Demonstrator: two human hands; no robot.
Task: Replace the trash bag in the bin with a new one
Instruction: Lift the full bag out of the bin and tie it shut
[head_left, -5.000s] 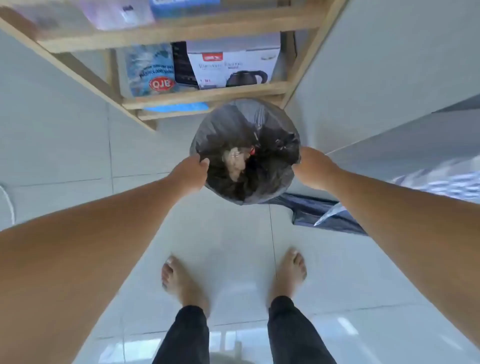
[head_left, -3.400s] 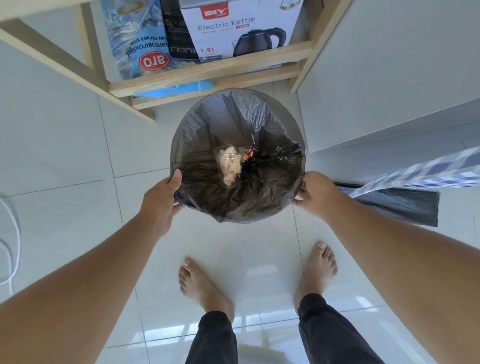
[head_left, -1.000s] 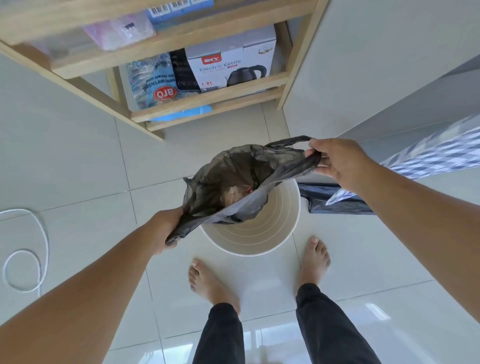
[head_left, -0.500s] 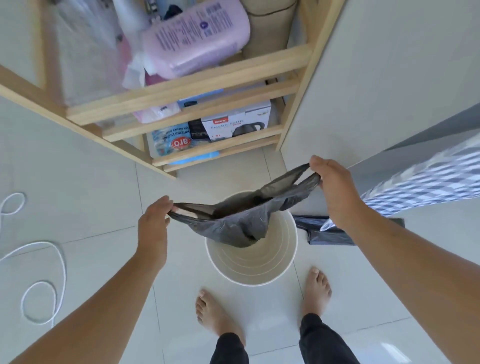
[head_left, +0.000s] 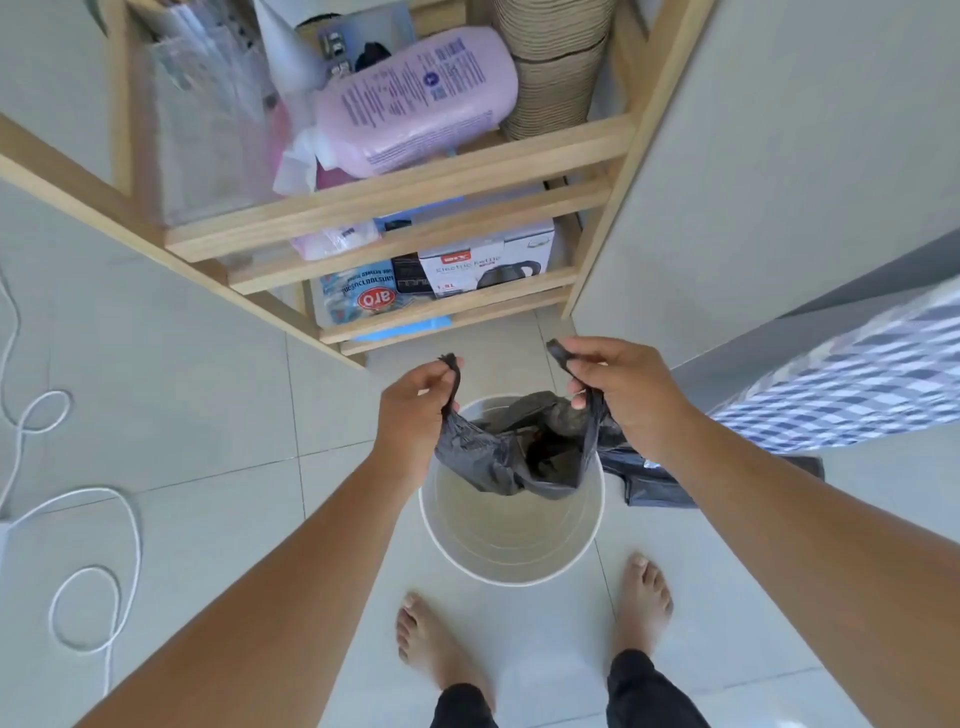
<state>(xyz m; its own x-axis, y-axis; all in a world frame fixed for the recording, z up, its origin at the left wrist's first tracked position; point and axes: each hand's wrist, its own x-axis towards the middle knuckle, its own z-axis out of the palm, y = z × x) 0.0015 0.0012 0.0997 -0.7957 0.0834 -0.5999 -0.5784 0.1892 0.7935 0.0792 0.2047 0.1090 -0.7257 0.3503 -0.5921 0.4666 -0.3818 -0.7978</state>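
Since half a second ago we have brought the old bag's (head_left: 511, 457) two handles closer together and lifted it higher; it now hangs mostly above the bin (head_left: 511, 558). Left hand (head_left: 415, 410) pinches one handle, right hand (head_left: 623, 395) pinches the other. Bin liner is out; tying off likely comes next. A folded dark bag (head_left: 654, 480) lies beside the bin.

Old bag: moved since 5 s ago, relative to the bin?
Yes. The old bag has come up out of the white bin, where it lined the rim before. Left hand and right hand now pinch its handles above the bin.
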